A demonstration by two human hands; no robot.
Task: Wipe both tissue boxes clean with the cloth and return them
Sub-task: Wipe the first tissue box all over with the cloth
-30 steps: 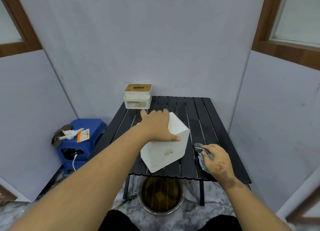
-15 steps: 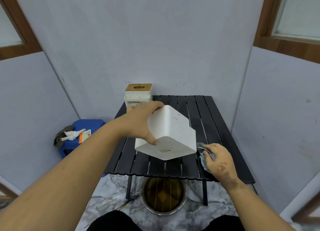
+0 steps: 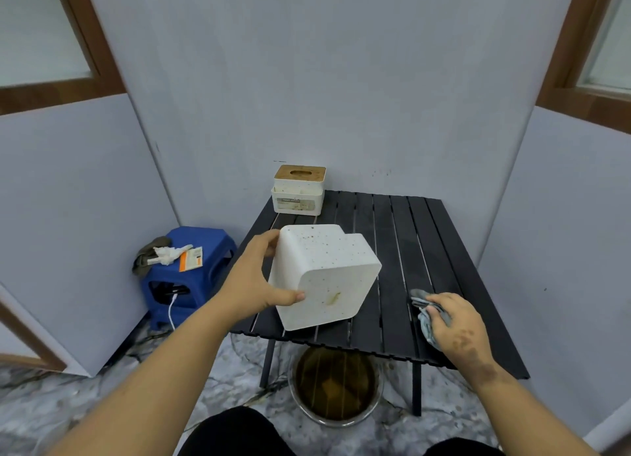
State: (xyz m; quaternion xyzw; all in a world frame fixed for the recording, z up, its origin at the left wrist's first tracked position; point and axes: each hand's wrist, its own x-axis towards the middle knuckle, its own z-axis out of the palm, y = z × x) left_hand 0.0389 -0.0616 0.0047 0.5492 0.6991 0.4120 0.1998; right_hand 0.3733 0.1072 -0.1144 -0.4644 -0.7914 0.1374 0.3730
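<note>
My left hand (image 3: 254, 284) grips a white tissue box (image 3: 324, 274) by its left side and holds it tilted above the black slatted table (image 3: 409, 237). The box is speckled with brown spots and has a yellowish smear on its near face. My right hand (image 3: 456, 325) grips a crumpled grey cloth (image 3: 425, 314) on the table's front right. A second white tissue box (image 3: 298, 191) with a wooden lid stands at the table's back left corner.
A metal bowl (image 3: 336, 385) of brownish water sits on the floor under the table's front edge. A blue stool (image 3: 191, 274) with a white plug, a cable, a card and a rag stands left of the table. Grey walls close in on three sides.
My left hand has lifted the speckled box off the table and turned it, bringing its spotted side up. My right hand has stayed on the cloth.
</note>
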